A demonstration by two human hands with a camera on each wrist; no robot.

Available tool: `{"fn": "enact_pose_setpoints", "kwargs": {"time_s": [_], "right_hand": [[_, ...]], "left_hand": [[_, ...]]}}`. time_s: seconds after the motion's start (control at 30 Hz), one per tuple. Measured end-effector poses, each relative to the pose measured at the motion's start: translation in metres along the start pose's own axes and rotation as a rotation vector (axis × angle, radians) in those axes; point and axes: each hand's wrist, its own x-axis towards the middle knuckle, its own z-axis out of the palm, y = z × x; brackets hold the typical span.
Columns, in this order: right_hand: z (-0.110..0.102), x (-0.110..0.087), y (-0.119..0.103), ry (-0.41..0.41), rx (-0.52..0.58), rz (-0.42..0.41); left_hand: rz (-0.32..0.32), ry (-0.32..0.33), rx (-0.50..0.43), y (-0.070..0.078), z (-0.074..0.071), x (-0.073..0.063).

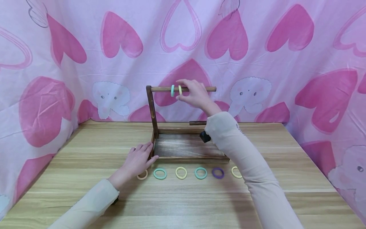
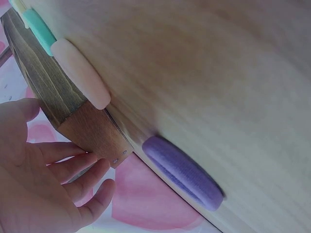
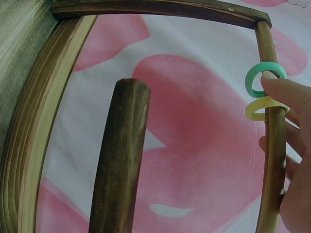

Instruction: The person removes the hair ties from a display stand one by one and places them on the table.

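In the head view, my right hand (image 1: 195,93) pinches a yellow hair tie (image 1: 180,90) that hangs around the stand's upper rod. Left of it on the same rod hangs a mint green hair tie (image 1: 172,91); in the right wrist view the thumb overlaps this green loop. The brown wooden stand (image 1: 152,111) has a tray base and a shorter lower rod (image 1: 197,123). My left hand (image 1: 138,159) rests against the base's left end, its fingers fairly straight and its thumb by the front rail.
Along the stand's front lie hair ties in a row: peach (image 1: 142,175), green (image 1: 160,173), yellow (image 1: 181,173), green (image 1: 200,173), purple (image 1: 218,173) and yellow (image 1: 236,172). Another purple hair tie (image 2: 182,172) shows in the left wrist view. A pink heart-patterned cloth (image 1: 183,41) hangs behind the table.
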Motion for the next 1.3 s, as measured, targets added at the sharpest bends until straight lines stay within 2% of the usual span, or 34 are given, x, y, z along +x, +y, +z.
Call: {"fn": "enact_pose_setpoints", "kwargs": {"time_s": [0.3, 0.7, 0.93, 1.3], "right_hand": [[0.0, 0.0, 0.002, -0.013, 0.006, -0.003], [-0.004, -0.006, 0.014, 0.045, 0.0, -0.018], [-0.011, -0.013, 0.026, 0.073, 0.007, 0.011], [-0.021, -0.023, 0.043, 0.099, 0.124, 0.046]], "left_hand": [[0.004, 0.008, -0.004, 0.001, -0.001, 0.0], [-0.006, 0.004, -0.009, 0.002, -0.001, -0.001], [-0.01, 0.009, -0.014, 0.003, -0.001, -0.001], [-0.002, 0.011, -0.006, 0.003, -0.003, -0.001]]}}
